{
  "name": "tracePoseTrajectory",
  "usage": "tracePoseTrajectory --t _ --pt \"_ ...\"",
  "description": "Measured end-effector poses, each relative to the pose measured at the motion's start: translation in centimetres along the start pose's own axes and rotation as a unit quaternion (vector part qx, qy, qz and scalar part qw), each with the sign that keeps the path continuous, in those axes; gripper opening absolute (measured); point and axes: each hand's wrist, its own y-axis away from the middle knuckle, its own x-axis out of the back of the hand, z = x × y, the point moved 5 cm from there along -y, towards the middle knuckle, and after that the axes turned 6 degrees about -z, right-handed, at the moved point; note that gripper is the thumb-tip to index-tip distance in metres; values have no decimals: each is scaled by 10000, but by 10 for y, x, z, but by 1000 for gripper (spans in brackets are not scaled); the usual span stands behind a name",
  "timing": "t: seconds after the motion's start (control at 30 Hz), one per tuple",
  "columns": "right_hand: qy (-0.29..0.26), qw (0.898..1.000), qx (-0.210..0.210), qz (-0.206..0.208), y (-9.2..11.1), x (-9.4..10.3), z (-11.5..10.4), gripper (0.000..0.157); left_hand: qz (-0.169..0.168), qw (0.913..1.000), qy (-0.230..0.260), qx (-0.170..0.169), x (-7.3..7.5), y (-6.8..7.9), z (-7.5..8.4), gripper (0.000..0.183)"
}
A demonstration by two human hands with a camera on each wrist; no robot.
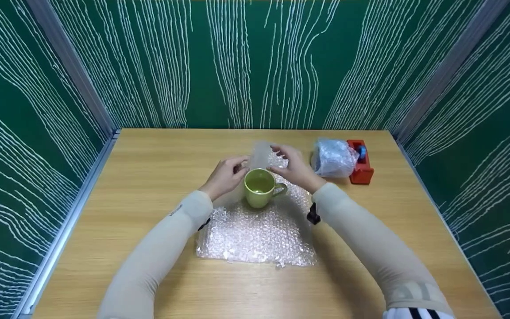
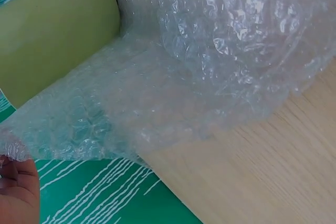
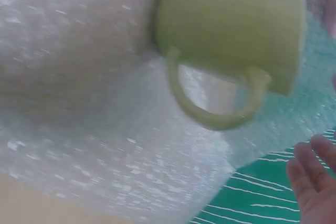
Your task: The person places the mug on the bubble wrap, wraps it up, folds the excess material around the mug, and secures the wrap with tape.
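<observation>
A green mug (image 1: 258, 188) stands upright on a sheet of bubble wrap (image 1: 255, 235), its handle turned to the right. The far part of the sheet is lifted up behind the mug. My left hand (image 1: 228, 175) pinches the raised wrap at its left side; the left wrist view shows the fingers (image 2: 18, 195) at the sheet's corner. On the other side, my right hand (image 1: 297, 168) is beside the raised wrap, above the mug's handle. Its fingers (image 3: 310, 174) are spread and loosely bent in the right wrist view, with nothing seen gripped between them.
A bubble-wrapped object (image 1: 335, 157) lies at the back right of the wooden table (image 1: 157, 177). Against it stands a red tape dispenser (image 1: 361, 170) with a blue roll. Green walls (image 1: 197, 66) with white streaks enclose the table at the back and sides.
</observation>
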Motion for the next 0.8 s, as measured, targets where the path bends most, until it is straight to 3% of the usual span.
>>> tracePoseTrajectory --t 0.23,0.47,0.63,0.8 --pt "679 9967 -201 -393 -24 8 -10 68 -42 10000 67 -28 -3 3 2 30" --pt "851 9939 -247 -658 -42 3 -7 65 -140 9998 114 59 -7 5 4 35" --pt "775 9960 -8 -454 -46 0 -3 50 -266 9994 203 -50 -10 8 1 47" --pt "667 9972 325 -129 -45 2 -2 25 -116 9994 130 -301 -7 11 -2 51"
